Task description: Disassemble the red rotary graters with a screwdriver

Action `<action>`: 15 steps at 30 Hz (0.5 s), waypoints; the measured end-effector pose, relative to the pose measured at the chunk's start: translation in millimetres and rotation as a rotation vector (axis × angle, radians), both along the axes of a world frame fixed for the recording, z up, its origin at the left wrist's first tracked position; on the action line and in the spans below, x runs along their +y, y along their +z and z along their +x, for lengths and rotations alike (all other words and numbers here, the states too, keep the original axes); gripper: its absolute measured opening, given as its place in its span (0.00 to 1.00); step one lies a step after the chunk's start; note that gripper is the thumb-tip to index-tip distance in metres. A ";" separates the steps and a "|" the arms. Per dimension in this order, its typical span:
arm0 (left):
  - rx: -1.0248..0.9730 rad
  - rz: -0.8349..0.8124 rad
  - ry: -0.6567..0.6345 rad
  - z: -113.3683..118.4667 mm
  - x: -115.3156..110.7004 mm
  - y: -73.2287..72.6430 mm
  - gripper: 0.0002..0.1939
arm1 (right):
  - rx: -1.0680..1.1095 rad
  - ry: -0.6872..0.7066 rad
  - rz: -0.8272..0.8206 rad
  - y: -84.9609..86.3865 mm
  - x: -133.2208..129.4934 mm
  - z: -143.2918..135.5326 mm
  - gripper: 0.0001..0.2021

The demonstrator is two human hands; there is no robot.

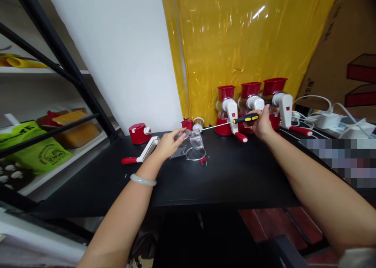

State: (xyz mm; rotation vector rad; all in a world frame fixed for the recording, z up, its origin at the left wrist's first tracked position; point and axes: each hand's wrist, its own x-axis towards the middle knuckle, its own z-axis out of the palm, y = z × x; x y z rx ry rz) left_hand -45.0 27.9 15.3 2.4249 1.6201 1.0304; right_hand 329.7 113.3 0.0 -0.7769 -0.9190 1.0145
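Note:
My left hand [170, 143] is closed on a clear plastic housing [196, 142], which is tilted over the black table with its round rim low. A screwdriver [246, 119] with a yellow and black handle is gripped in my right hand [261, 124]. Its long shaft points left, and the tip reaches the upper right side of the housing; whether it meets a screw is too small to tell. Just below the housing lie a small red piece [203, 161] and tiny screw-like bits. A white crank with a red handle [129, 160] rests left of my left hand.
Three assembled red and white rotary graters [226, 111] stand at the back right. A red base [140, 133], a small red part [187, 123] and a metal grating drum [198, 123] sit along the back. White chargers and cables [329, 118] lie far right; a black shelf frame [63, 64] rises left.

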 end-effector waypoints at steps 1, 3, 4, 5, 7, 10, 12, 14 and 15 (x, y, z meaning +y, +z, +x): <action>-0.004 0.000 -0.002 -0.4 0.6 -0.5 0.27 | -0.048 -0.029 -0.004 -1.3 2.1 0.5 0.26; -0.016 0.006 -0.014 -1.1 1.8 -1.4 0.26 | -0.102 -0.082 -0.002 -3.2 4.6 0.7 0.20; -0.022 0.009 -0.019 -1.4 2.3 -1.8 0.26 | -0.094 -0.085 -0.003 -3.3 4.2 0.4 0.16; -0.028 0.011 -0.023 -1.7 2.8 -2.3 0.26 | -0.061 -0.066 -0.009 -2.9 2.8 0.1 0.13; -0.030 0.008 -0.021 -2.1 3.6 -2.9 0.26 | 0.042 0.021 -0.030 -0.6 -2.4 -0.6 0.09; -0.021 0.001 -0.011 -2.3 3.6 -2.8 0.27 | 0.112 0.127 -0.024 2.8 -8.9 -0.5 0.09; -0.020 0.004 -0.018 -1.9 3.0 -2.0 0.27 | 0.086 0.100 -0.010 2.5 -7.9 0.2 0.16; -0.016 0.004 -0.021 -1.3 2.0 -0.9 0.27 | 0.032 0.033 -0.006 0.1 -3.0 0.9 0.22; -0.011 0.002 -0.019 -0.9 1.6 -0.4 0.27 | 0.001 0.003 -0.004 -1.5 -0.1 1.1 0.23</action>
